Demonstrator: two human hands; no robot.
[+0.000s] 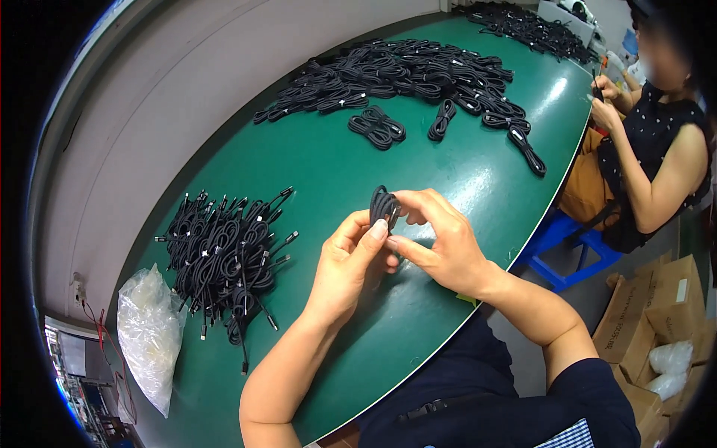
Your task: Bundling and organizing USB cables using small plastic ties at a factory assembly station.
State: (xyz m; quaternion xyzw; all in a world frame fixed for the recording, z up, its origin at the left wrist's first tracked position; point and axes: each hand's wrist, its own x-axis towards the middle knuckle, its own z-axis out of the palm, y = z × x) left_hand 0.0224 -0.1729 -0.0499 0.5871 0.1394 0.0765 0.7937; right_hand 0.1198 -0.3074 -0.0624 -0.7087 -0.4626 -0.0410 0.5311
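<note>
A coiled black cable (pixel 382 203) is held up over the green table, between both my hands. My left hand (pixel 349 250) closes round the lower left part of the coil, its thumb pressed on the front. From the right, my right hand (pixel 442 237) grips the coil's other side with thumb and fingers; a small shiny piece shows by its fingertips. To the left lies a heap of loose black cables (pixel 224 254) with metal plugs sticking out. Farther off, a large pile of bundled black cables (pixel 403 71) spreads across the table, with a few separate bundles (pixel 377 127) nearer me.
A clear plastic bag (pixel 151 336) rests at the table's left edge. Another person (pixel 653 149) sits at the right, hands raised, by a blue stool (pixel 571 250). More cables (pixel 526 30) lie at the far end. Cardboard boxes (pixel 635 313) stand on the floor at right.
</note>
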